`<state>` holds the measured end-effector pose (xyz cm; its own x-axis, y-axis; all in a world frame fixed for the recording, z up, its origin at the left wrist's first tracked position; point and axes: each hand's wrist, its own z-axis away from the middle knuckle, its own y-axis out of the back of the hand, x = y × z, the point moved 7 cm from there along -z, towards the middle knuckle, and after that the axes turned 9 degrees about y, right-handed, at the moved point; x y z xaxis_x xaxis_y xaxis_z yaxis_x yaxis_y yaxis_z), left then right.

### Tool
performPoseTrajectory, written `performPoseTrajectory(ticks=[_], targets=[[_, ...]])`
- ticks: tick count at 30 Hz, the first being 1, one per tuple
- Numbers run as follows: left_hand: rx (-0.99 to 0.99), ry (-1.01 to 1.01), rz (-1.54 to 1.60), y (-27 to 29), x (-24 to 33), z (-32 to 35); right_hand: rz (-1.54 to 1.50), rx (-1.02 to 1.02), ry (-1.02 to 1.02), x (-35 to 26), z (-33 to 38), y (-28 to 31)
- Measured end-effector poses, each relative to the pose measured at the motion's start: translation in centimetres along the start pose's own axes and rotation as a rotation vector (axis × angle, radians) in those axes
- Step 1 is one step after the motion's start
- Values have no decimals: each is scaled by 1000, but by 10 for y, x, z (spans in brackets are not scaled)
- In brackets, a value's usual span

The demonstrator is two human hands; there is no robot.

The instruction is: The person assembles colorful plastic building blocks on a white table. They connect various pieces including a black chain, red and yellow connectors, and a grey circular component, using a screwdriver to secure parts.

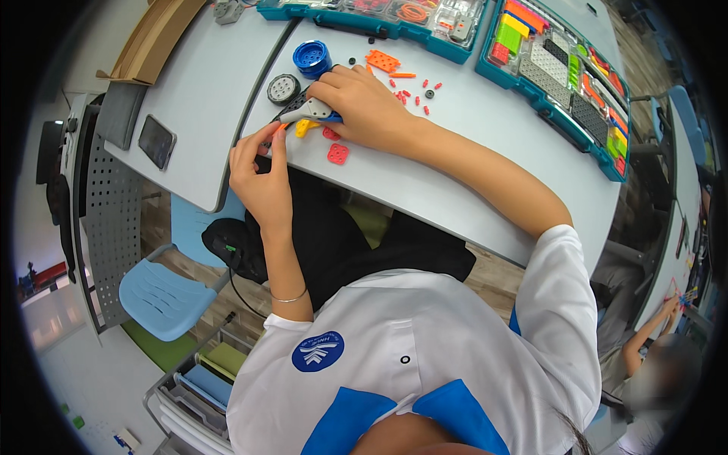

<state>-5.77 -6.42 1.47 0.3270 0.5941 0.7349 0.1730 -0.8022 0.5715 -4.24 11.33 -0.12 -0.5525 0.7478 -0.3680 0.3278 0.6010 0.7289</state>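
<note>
My right hand [368, 106] is wrapped round a grey-and-blue plier-like tool [297, 111] above the table's near edge. The tool's tip points left, toward my left hand [262, 178]. My left thumb and forefinger pinch a small orange piece [281, 127] at that tip; most of it is hidden by the fingers. A dark perforated strip [292, 104] lies partly behind the tool. Just under my right hand are a yellow connector [305, 127] and a red perforated plate [338, 154]. A grey wheel [283, 89] and blue hubs [312, 58] stand beyond the tool.
An orange plate [383, 61] and several small red pins [402, 97] lie right of the hubs. Teal parts cases [542, 102] line the table's far side. A phone [157, 142] and cardboard tray [152, 42] are at left. Another person sits at far right.
</note>
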Motion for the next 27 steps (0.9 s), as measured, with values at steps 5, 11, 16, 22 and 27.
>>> performPoseTrajectory(ticks=[5,11,16,22,27], targets=[[-34,-8,34,-4,8,0,25,103,2,2,11,28],[-202,-131,148,-39,46,-11,98,75,20,3,68,75],[-292,-350,61,-85,67,-37,150,-28,-79,-5,98,82],[-452,-312,26,-119,62,-45,226,-163,-53,-9,92,69],[-335,-419,16,-111,64,-41,186,-226,-64,-8,90,64]])
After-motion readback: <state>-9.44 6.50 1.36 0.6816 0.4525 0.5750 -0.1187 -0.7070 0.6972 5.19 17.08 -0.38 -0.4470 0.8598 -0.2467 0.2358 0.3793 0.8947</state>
